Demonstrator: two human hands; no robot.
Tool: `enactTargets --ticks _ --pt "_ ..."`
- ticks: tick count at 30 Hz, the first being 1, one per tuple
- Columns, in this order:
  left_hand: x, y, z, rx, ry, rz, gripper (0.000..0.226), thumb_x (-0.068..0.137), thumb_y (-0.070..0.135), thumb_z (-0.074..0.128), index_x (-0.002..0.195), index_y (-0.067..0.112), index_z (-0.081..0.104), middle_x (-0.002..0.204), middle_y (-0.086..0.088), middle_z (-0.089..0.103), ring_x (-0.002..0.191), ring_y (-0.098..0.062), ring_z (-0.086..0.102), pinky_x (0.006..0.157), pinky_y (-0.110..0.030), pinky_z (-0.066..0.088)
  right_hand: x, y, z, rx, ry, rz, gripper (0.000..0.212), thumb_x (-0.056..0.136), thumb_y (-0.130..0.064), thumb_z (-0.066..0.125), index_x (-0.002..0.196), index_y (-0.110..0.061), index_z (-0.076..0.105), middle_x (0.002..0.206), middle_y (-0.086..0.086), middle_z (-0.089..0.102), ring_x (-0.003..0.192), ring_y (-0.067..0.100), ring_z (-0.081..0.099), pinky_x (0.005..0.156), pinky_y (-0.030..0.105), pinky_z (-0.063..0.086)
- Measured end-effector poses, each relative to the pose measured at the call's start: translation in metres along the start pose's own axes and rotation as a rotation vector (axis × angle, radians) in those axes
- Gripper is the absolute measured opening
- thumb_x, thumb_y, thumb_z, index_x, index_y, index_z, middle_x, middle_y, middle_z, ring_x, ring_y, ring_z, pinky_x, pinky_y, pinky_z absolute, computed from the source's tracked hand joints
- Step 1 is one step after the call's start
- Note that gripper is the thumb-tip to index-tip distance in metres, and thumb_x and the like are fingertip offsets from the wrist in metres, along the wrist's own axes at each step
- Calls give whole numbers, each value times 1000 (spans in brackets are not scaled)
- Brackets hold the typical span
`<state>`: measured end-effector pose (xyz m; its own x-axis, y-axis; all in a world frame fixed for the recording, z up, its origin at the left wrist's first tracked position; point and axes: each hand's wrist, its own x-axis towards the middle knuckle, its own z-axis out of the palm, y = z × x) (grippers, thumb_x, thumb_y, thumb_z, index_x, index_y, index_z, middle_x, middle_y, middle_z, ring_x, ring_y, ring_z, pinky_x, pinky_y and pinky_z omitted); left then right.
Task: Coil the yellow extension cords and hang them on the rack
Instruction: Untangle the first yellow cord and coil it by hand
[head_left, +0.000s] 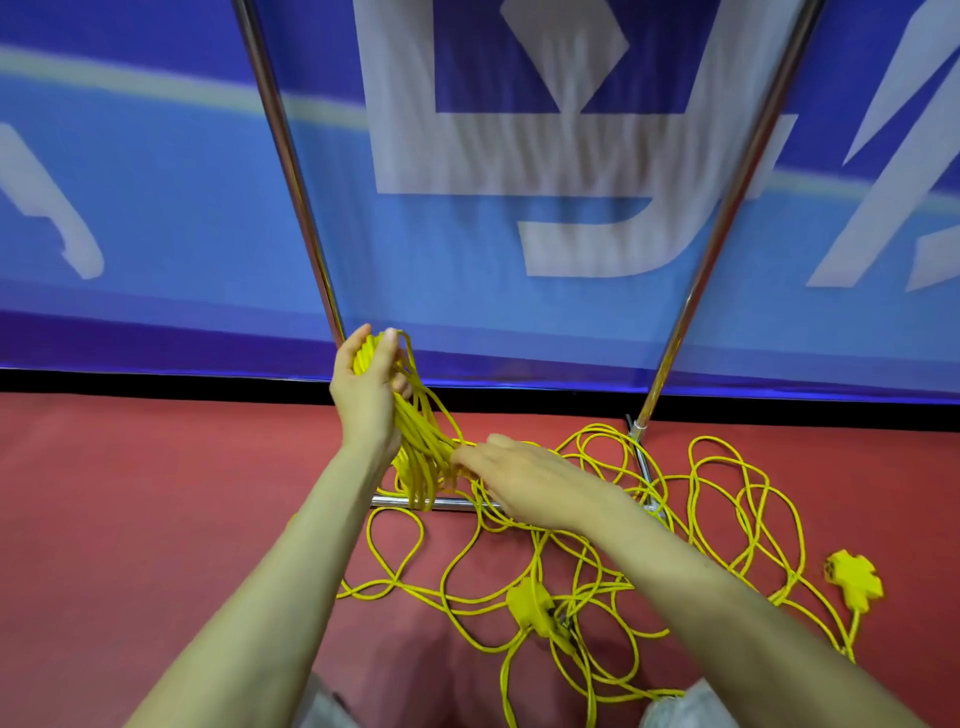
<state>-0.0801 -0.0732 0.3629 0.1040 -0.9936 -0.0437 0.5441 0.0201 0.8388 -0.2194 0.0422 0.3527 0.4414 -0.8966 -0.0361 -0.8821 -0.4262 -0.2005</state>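
Two hands on the job, and there's just the one head view. The left hand (366, 387) is up by the left pole of the rack (724, 218), fingers and thumb wrapped round the top of the coil (423, 457). That's a fat bunch of yellow loops hanging down and slightly right from the fist, long axis close to vertical.

The right hand (519, 480) is lower and to the right, with its fingertips at the bottom part of the bunch. It's motion-blurred, so I honestly can't tell if it's pinching a strand or just touching one.

Everything else is loose cord (597, 571) sprawled on the red floor (156, 493), mostly right of the coil and nearer to me, draped over the rack's base bar. There's a socket block (530, 605) in the middle of the mess and a second socket block (856, 579) far right.

So the next loop feeds in from the right and below, and the right hand is clearly the closer one to it. I'd guess there's plenty left to wind.

No bin or box in sight. The rack's top bar is out of shot, so no idea what's hanging there.
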Motion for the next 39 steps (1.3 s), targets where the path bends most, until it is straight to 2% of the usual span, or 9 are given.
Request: enactTargets --ticks 4,7,11,17,20,23,29,34,39 --pt "-3 -10 0 -7 -46 -145 34 91 13 64 121 10 48 69 -4 53 39 -7 37 39 -17 32 -2 9 -11 38 152 10 26 93 -12 51 118 -13 45 97 2 48 93 28 50 73 45 46" --pt "-2 -16 0 -9 -130 -295 22 92 16 62 109 11 49 65 -4 54 37 -6 38 36 -15 32 -3 21 -14 -1 184 265 44 91 -48 52 118 -15 42 109 6 61 94 37 60 72 40 44" --pt "-7 -19 4 79 -310 -403 9 95 18 58 96 12 51 62 -1 56 37 -4 38 34 -14 32 -5 30 -9 194 52 505 58 75 -70 58 102 -21 45 77 -4 55 84 25 57 67 35 37" --pt "-37 -34 17 324 -390 -399 29 90 18 64 117 11 57 50 2 53 37 -8 40 38 -18 37 -5 15 -32 591 64 194 30 89 -6 53 116 -10 40 88 -3 62 76 -6 57 70 12 43" --pt "-40 -34 18 340 -412 -405 29 91 20 63 117 10 59 54 1 54 38 -8 42 42 -20 40 -9 22 -30 570 192 96 18 91 -3 52 106 -10 45 102 2 65 93 4 62 82 24 50" --pt "-44 -32 18 339 -433 -397 30 92 19 62 118 5 59 71 -7 60 47 -12 50 44 -21 45 -8 29 -25 357 335 154 28 90 -27 62 104 -11 44 104 0 57 93 22 60 80 42 49" --pt "-48 -30 19 348 -471 -407 26 92 22 62 115 9 60 66 -5 62 50 -13 54 46 -21 48 -8 45 -4 393 166 533 65 72 -78 46 100 -22 29 84 -1 55 81 29 57 67 36 40" --pt "-42 -30 13 383 -452 -377 26 91 24 63 114 11 61 67 -4 62 54 -17 52 49 -23 48 -3 43 -1 543 213 584 65 68 -73 61 97 -21 36 76 -8 49 72 18 50 64 35 38" --pt "-36 -32 7 461 -438 -357 24 90 30 64 109 14 63 74 -6 63 56 -16 53 49 -22 46 0 43 -16 991 298 445 31 85 -12 67 106 -13 43 78 -2 50 65 7 50 64 22 41"
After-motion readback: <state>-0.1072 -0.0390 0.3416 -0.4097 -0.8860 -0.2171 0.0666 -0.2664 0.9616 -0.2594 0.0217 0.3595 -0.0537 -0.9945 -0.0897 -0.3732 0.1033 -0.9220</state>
